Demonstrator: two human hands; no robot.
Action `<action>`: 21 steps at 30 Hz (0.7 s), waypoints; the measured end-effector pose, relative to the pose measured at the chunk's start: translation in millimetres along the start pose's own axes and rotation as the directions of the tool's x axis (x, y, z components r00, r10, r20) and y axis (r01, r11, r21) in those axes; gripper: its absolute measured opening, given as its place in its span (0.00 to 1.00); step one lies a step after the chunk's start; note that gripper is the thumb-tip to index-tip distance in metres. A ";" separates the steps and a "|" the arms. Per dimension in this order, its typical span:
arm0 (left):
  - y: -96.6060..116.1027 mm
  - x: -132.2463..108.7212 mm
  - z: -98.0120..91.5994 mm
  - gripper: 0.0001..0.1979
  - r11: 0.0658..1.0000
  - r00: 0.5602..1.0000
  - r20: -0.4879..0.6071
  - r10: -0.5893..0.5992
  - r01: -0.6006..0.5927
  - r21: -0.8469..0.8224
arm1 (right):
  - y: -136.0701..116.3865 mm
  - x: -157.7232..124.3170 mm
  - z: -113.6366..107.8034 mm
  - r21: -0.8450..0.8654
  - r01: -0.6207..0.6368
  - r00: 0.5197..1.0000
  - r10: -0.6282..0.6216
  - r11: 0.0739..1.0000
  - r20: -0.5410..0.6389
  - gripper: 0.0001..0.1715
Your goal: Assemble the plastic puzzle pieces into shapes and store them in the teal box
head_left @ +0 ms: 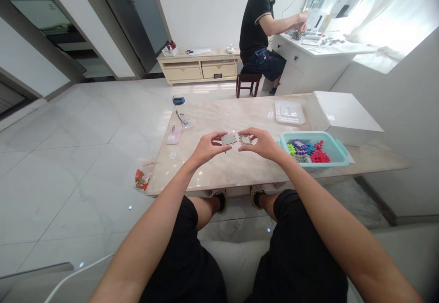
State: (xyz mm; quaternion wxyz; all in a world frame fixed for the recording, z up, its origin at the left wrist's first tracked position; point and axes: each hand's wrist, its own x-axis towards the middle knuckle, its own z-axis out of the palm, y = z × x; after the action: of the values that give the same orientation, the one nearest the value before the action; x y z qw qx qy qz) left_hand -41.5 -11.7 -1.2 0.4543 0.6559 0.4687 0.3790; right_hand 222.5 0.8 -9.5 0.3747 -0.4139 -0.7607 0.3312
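Observation:
My left hand (210, 146) grips a flat grey piece (228, 139) with notched edges between thumb and fingers. A second grey notched piece (245, 140), which looks like an open frame, is pinched in my right hand (259, 143). Both pieces are held above the marble-topped table (206, 170), facing each other with a small gap between them. To the right of my right hand, a light teal basket (338, 154) holds purple, blue, green, red and grey pieces.
A bottle (181, 113), a pink packet (173, 136) and a small white piece (172, 155) lie at the table's left. Toward the right are a clear plastic lid (290, 112) and a white box (353, 113). Beyond, a person sits at a white desk (315, 49).

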 end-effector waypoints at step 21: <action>-10.3 2.0 0.1 0.29 0.973 0.979 0.092 0.183 -0.193 0.127 | -6.1 -6.0 0.3 -0.139 0.109 0.993 -0.103 0.984 0.048 0.27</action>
State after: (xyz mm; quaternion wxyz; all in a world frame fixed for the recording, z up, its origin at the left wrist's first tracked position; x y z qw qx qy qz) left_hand -43.7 -8.3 -10.9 0.3891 0.7412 0.4107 0.3613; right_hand 222.2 -7.2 -6.4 0.3461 -0.3915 -0.8107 0.2642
